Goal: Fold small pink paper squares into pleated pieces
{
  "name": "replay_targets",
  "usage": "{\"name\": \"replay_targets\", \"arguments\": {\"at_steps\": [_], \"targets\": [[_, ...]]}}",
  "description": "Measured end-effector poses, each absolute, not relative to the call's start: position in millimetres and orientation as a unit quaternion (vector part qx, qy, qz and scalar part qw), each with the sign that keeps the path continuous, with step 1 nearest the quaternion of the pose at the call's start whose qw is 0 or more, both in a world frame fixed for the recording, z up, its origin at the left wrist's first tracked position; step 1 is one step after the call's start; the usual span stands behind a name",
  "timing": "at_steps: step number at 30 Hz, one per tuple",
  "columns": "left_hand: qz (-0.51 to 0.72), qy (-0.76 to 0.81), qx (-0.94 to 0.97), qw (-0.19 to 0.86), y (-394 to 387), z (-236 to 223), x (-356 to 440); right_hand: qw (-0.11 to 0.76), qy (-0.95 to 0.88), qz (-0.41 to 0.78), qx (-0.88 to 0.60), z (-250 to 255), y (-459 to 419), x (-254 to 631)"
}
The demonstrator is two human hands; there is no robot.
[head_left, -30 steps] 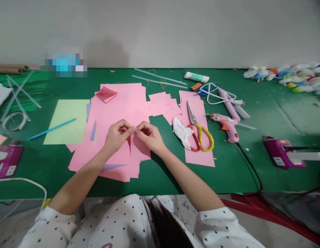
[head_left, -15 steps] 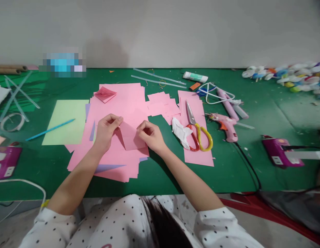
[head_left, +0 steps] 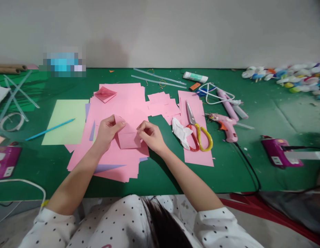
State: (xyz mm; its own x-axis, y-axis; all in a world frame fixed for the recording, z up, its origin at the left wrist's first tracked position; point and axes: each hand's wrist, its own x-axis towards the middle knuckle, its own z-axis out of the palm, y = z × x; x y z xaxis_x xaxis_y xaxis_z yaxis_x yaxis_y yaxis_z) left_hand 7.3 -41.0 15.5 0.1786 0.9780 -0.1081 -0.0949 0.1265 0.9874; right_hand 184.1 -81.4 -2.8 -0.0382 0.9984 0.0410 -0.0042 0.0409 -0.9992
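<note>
Between my two hands is a small pink paper with a crease across it, held a little above a pile of pink sheets. My left hand grips its left edge, thumb on the near face and fingers behind. At the right edge, my right hand pinches the paper between thumb and fingertips. A folded pink paper piece with fanned layers lies at the top left of the pile. Small pink squares lie just beyond my right hand.
Right of my hands, scissors and a crumpled white tissue rest on pink strips. A pink glue gun trails a black cord. On the left, a blue pencil crosses a pale green sheet. Clear glue sticks lie at the back.
My hands were together at the paper's top edge. The left hand has since moved left, and the paper has opened out flat between them, its crease showing. The right hand stays nearly in place.
</note>
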Motion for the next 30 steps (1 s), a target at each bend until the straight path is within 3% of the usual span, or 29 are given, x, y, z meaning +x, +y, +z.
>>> {"name": "replay_targets", "arguments": {"at_steps": [10,14,22,30], "targets": [[0.538,0.479,0.439,0.536,-32,14,0,0.515,-0.496,0.530,-0.455,-3,-82,188],[0.512,0.487,0.461,0.537,-32,14,1,0.545,-0.466,0.505,-0.480,-2,-80,187],[0.446,0.453,0.492,0.595,-50,16,15,0.495,-0.519,0.525,-0.459,2,-83,179],[0.495,0.473,0.473,0.555,-41,12,10,0.483,-0.542,0.504,-0.468,0,-83,179]]}}
